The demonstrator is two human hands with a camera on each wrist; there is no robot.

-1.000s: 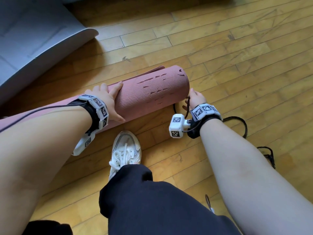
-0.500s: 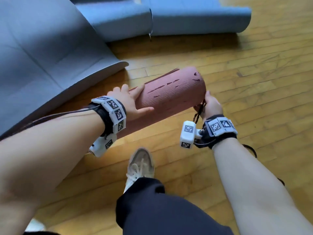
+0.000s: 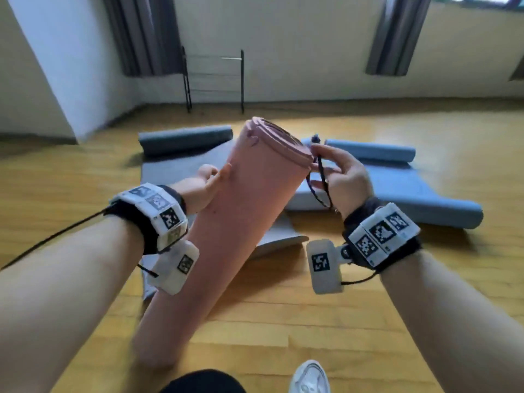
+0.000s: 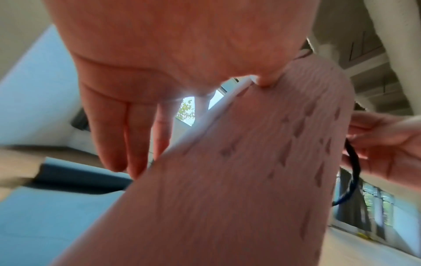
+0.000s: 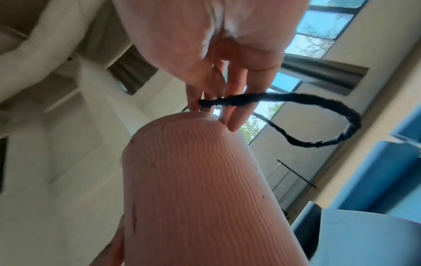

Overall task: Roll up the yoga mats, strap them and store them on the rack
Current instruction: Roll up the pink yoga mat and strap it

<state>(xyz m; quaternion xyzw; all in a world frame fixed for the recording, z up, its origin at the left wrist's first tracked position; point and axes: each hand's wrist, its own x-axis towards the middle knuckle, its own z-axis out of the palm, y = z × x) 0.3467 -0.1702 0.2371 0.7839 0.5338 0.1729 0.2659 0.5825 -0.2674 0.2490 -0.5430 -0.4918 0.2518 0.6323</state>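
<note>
Now the rolled pink mat (image 3: 241, 217) stands tilted with its near end on the wooden floor (image 3: 368, 321), whereas a second ago it lay flat there. The left hand (image 3: 198, 188) steadies its side with straight fingers pressed against the roll, while the right hand (image 3: 344, 180) pinches a dark strap loop (image 5: 307, 124) just beside the raised end. In judgement, strapping is about to begin; grey-blue mats (image 3: 411, 182) and the rack (image 3: 214, 80) lie beyond.

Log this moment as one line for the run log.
pink mat: rolled, tilted up off floor | left hand: steadying roll's side | right hand: pinching black strap at top end | strap: not yet around roll
</note>
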